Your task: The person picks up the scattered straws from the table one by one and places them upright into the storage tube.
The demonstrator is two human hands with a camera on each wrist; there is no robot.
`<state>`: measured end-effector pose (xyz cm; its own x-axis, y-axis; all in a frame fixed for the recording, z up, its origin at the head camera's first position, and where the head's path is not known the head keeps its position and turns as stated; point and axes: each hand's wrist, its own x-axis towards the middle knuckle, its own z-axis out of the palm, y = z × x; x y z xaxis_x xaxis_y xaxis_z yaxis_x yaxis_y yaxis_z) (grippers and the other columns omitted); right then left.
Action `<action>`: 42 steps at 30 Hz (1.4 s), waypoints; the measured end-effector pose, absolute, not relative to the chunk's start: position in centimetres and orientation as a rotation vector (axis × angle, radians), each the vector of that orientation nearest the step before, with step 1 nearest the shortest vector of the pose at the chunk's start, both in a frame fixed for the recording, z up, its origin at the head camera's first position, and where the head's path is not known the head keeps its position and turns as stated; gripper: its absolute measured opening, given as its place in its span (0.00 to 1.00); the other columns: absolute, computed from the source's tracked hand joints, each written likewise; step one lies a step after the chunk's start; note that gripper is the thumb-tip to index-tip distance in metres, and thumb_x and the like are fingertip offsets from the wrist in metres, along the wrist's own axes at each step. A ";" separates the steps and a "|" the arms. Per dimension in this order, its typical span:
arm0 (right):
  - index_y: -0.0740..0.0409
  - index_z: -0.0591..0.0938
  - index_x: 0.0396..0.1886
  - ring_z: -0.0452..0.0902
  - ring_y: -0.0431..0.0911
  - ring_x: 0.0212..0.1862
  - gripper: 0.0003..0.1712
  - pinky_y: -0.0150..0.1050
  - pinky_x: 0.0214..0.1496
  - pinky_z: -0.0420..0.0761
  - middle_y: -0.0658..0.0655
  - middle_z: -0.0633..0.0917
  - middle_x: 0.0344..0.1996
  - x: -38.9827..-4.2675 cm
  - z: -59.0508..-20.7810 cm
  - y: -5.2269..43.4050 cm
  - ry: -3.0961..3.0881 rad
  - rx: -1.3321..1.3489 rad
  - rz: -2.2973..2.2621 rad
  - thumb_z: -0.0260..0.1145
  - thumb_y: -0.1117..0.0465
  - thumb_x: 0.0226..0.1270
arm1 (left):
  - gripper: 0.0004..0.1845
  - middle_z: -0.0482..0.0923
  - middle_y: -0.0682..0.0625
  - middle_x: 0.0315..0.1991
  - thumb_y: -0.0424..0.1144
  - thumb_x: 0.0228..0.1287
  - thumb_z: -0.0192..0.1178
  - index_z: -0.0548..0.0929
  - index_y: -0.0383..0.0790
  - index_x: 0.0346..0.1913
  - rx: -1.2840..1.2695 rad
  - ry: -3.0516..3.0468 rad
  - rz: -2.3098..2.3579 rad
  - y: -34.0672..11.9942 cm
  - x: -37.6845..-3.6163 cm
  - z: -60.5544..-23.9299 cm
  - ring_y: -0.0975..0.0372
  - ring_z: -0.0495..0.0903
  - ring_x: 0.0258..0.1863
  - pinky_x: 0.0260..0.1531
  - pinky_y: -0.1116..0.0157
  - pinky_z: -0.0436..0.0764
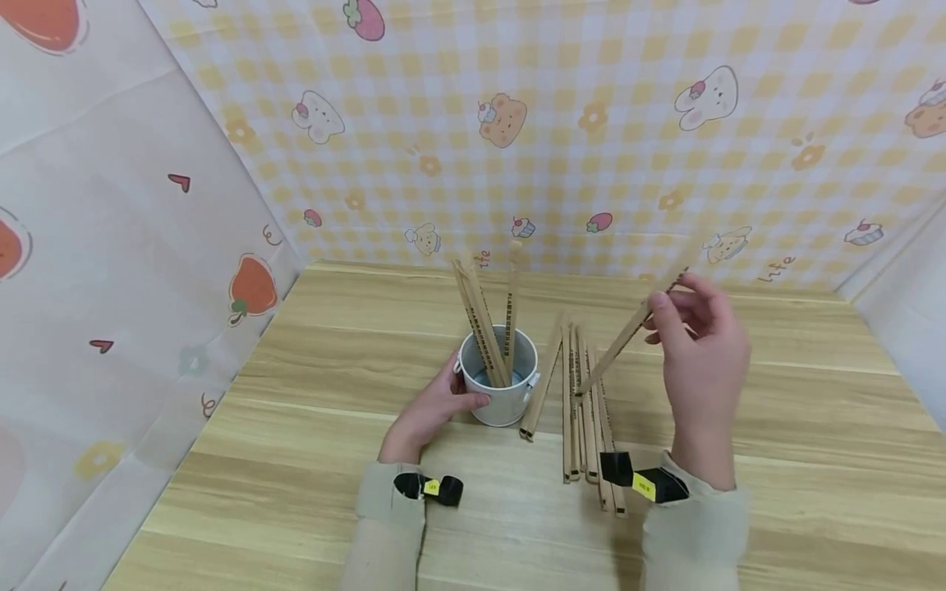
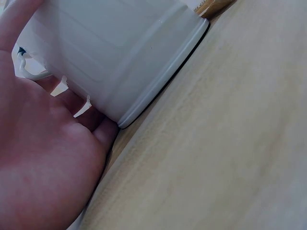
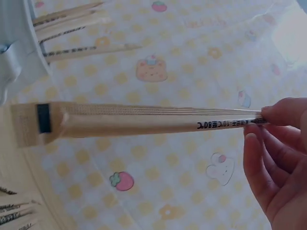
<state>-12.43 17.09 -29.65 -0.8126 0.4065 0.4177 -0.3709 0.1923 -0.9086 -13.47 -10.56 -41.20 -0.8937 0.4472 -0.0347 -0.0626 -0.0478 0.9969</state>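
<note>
Behind right hand (image 1: 698, 353), packet (image 1: 628, 332) upper end hidden, blurred

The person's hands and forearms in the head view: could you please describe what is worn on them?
Both hands, left hand and right hand, are bare. Each forearm wears a pale beige sleeve with a ribbed cuff. At each wrist sits a small black device bearing a yellow label.

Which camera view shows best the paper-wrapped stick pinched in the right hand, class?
The right wrist view: the wrapped stick fills the frame, its print and dark end band readable, pinched by the right hand. The head view shows it small and blurred, raised above the table. The left wrist view shows only the left hand against the white cup.
</note>
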 end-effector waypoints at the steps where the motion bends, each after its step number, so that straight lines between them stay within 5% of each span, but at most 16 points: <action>1: 0.61 0.77 0.44 0.77 0.44 0.24 0.16 0.29 0.23 0.77 0.56 0.82 0.29 -12.3 -29.4 17.0 -1.813 -0.019 1.719 0.65 0.66 0.54 | 0.50 0.53 0.48 0.66 0.35 0.48 0.66 0.44 0.54 0.70 0.411 1.883 2.004 -10.6 -13.5 -41.2 0.56 0.53 0.64 0.62 0.58 0.53; 17: 0.75 0.76 0.37 0.77 0.52 0.26 0.13 0.34 0.23 0.77 0.70 0.79 0.28 -11.3 -28.0 15.6 -1.449 0.231 1.889 0.66 0.71 0.51 | 0.49 0.53 0.47 0.65 0.32 0.49 0.64 0.45 0.53 0.69 0.413 1.885 2.003 -10.5 -13.6 -41.3 0.54 0.53 0.63 0.61 0.57 0.54; 42: 0.66 0.76 0.39 0.78 0.46 0.32 0.11 0.32 0.28 0.79 0.60 0.80 0.31 -11.8 -28.7 13.0 -1.924 0.191 1.798 0.63 0.65 0.57 | 0.49 0.53 0.45 0.65 0.31 0.49 0.64 0.44 0.55 0.69 0.439 1.876 2.014 -10.6 -13.7 -41.6 0.53 0.54 0.63 0.61 0.57 0.55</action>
<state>-11.79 12.95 -28.70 -0.8672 0.2282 0.4426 -0.4261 0.1201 -0.8967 -13.71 -10.55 -41.62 -0.8899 0.4560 -0.0129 -0.0453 -0.0602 0.9972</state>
